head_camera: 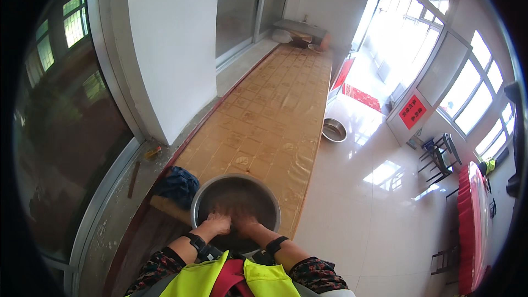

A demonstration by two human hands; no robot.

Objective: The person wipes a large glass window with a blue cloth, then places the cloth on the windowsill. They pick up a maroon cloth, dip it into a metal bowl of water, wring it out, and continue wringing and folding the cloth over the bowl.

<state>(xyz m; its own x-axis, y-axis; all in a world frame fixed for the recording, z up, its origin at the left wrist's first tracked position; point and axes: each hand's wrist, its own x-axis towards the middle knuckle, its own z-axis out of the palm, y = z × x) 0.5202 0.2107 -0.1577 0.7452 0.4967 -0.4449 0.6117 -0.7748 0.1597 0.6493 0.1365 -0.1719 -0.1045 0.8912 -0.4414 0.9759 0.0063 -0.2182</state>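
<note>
Before me a large metal basin (275, 203) stands at the near end of a long surface with a tan patterned cover (260, 128). Both my hands reach down inside it, close together. My left hand (219, 220) is in the left part of the basin, its fingers blurred by what seems to be murky water. My right hand (244, 222) lies just beside it, its fingers mostly hidden. Whether either holds anything cannot be seen. A bunched dark blue cloth (177, 187) rests against the basin's left side.
A second metal basin (334, 130) sits on the shiny tiled floor, right of the long surface. A window ledge at left bears a brown strip (133, 179) and a small yellow object (153, 152). A red-skirted table (464, 222) and dark chairs (440, 161) stand at right.
</note>
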